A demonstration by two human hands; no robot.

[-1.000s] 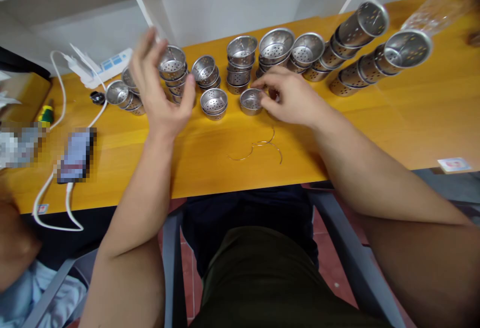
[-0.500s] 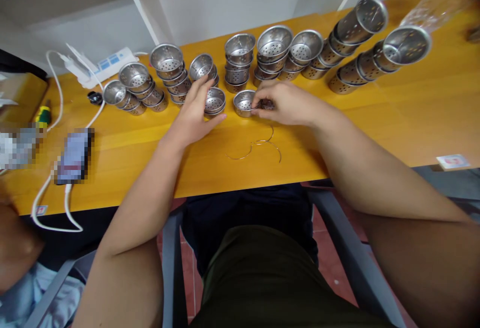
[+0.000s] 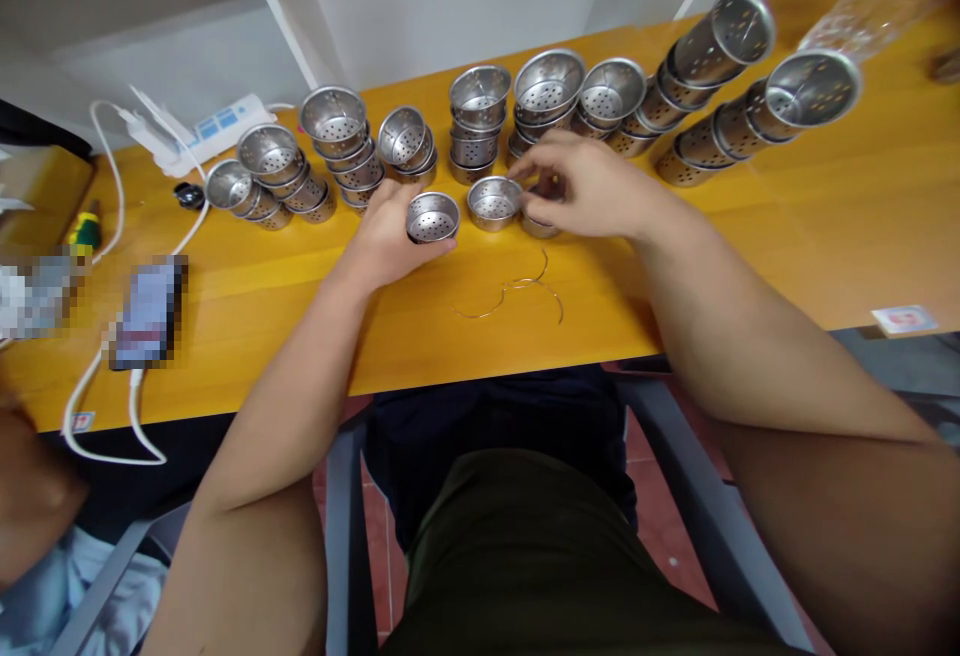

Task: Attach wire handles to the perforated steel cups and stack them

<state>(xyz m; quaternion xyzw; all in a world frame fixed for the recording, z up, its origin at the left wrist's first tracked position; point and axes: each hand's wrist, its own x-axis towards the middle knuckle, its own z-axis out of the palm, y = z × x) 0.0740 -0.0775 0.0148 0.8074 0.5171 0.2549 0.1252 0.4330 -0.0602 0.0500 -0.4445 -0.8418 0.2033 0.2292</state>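
My left hand [image 3: 390,238] is closed around the side of a small perforated metal cup [image 3: 433,220], thumb along its near side and fingers behind it. To the right, a second shallow perforated cup [image 3: 493,204] sits upright on the table. My right hand [image 3: 577,186] hovers by that cup's right rim with thumb and fingers apart. Partly hidden beneath the right hand is a third cup [image 3: 540,228]. In front of the cups lie thin curved pieces of wire [image 3: 525,284].
Stacks of perforated cups line the back, including a stack [image 3: 334,126] behind my left hand and tall leaning stacks [image 3: 810,91] at right. A power strip [image 3: 217,131], white cable and phone [image 3: 150,311] are at left. Clear plastic [image 3: 862,16] lies far right.
My left hand has come down from the stack behind and closed around the left cup, which sits slightly nearer me. My right hand's fingers have parted from the middle cup's rim and shifted right.
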